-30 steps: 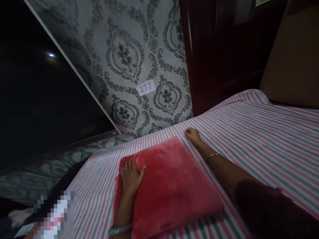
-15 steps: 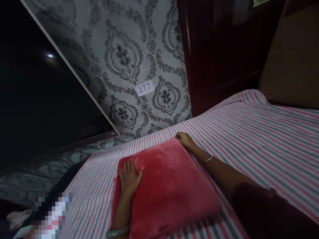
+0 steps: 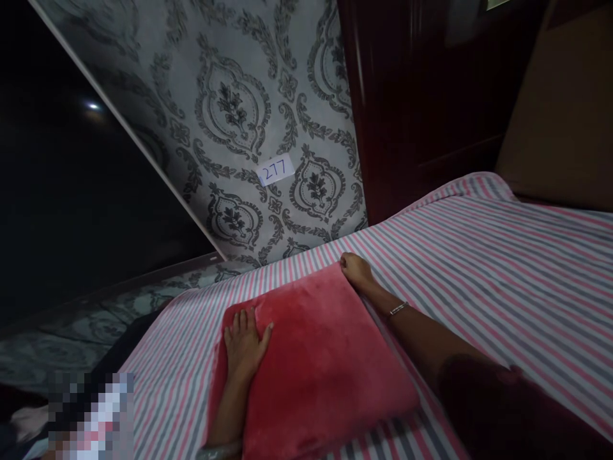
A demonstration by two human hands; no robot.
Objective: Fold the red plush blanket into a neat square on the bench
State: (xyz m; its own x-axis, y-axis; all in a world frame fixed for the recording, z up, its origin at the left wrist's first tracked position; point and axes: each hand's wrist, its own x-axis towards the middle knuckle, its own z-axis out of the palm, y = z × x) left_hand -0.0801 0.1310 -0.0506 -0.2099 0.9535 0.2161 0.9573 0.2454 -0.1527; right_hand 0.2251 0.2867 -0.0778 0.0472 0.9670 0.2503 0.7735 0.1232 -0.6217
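Observation:
A flat, square red plush cushion (image 3: 316, 358) lies on the striped bed sheet (image 3: 460, 255). My left hand (image 3: 244, 345) rests flat on its left part, palm down with the fingers apart. At the far right corner, my right hand (image 3: 355, 269) is closed, the fingers pinching the cushion's edge; the fingertips are partly hidden. The plush looks smoothed darker in the middle and left, paler towards the right. The cushion's near left edge runs out of view under my left forearm.
Behind the bed is a patterned wall (image 3: 234, 108) bearing a paper label (image 3: 276, 170) marked 277. A large dark screen (image 3: 86, 191) stands at left. A dark red wooden panel (image 3: 421, 96) and a brown board (image 3: 560, 121) rise at right. A blurred patch covers the lower left.
The view has shifted slightly. My left hand stays flat on the cushion, and my right hand keeps to the far right corner, its fingers a little more curled.

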